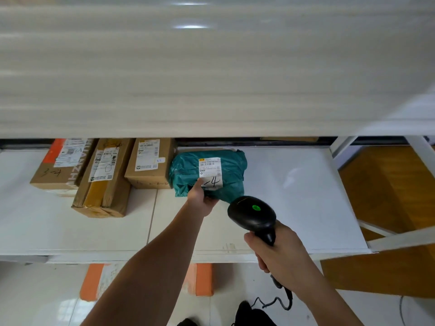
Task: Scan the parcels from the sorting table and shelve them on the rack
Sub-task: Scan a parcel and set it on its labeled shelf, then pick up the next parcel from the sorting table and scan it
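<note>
Two white rack shelves (282,184) fill the view, the upper one blurred overhead, above pale floor tiles and an orange-brown floor to the right. Three brown cardboard boxes (150,163) stand in a row left of the fingers. A teal plastic parcel (226,165) lies on the lower shelf, its white label marked "-4"; the left hand (202,196) grips its near edge, thumb on the label. Just right of that hand, the right hand (280,250) is clenched round a black scanner (254,215) showing a green light.
</note>
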A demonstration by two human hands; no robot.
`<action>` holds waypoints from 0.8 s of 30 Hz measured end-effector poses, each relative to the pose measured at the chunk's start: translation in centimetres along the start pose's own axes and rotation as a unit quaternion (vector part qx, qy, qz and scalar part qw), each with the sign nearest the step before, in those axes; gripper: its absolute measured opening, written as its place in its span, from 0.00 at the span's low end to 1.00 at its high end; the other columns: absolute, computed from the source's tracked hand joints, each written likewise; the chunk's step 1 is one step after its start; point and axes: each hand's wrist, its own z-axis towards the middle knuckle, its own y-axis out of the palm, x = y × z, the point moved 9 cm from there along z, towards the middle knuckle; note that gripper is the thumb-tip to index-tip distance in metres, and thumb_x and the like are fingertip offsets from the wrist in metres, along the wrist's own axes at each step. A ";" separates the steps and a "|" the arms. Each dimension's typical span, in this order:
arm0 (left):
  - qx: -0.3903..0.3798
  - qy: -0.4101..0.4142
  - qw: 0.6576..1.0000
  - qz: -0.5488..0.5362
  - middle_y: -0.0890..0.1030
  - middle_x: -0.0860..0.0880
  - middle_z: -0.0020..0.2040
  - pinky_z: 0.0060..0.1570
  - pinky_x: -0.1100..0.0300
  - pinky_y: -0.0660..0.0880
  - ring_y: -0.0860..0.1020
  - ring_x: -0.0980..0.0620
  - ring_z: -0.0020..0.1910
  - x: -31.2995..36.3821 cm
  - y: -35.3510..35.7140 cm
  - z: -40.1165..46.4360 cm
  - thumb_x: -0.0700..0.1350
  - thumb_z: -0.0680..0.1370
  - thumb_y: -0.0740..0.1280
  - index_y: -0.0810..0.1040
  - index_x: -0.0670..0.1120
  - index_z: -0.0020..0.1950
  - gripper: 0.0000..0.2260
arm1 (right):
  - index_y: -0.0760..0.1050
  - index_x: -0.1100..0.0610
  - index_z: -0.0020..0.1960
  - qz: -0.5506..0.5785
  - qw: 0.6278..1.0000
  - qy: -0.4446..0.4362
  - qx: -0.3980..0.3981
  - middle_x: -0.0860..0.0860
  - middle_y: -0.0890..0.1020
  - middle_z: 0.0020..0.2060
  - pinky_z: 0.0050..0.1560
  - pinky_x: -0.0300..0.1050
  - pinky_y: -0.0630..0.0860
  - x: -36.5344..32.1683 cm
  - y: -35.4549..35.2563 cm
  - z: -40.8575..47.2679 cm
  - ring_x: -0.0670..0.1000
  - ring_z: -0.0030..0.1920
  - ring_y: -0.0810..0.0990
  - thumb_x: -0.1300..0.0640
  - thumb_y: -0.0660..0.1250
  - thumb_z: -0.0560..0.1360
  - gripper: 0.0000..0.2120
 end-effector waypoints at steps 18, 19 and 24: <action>0.016 0.000 0.934 0.358 0.76 0.38 0.70 0.61 0.44 0.80 0.82 0.37 0.60 6.2 -0.1 -3.2 0.52 0.84 0.70 0.70 0.42 0.74 0.24 | 0.72 0.54 0.41 0.041 0.997 -0.009 0.057 0.50 0.76 0.27 0.27 0.30 0.71 -2.6 -1.1 -3.4 0.44 0.23 0.74 0.56 0.68 0.78 0.08; -0.004 0.005 0.905 0.426 0.77 0.39 0.69 0.60 0.45 0.80 0.82 0.38 0.58 6.0 0.3 -4.1 0.52 0.83 0.70 0.72 0.42 0.72 0.22 | 0.72 0.54 0.41 0.040 0.997 -0.014 0.059 0.50 0.76 0.27 0.27 0.31 0.71 -3.4 -1.2 -4.1 0.44 0.23 0.74 0.56 0.68 0.78 0.08; -0.133 0.162 0.649 0.731 0.81 0.41 0.65 0.61 0.51 0.75 0.80 0.44 0.58 5.9 6.6 -10.0 0.65 0.80 0.69 0.79 0.43 0.66 0.27 | 0.73 0.56 0.43 0.043 0.995 -0.023 0.092 0.49 0.76 0.28 0.25 0.32 0.69 -5.6 -1.6 -8.4 0.43 0.22 0.74 0.56 0.67 0.78 0.07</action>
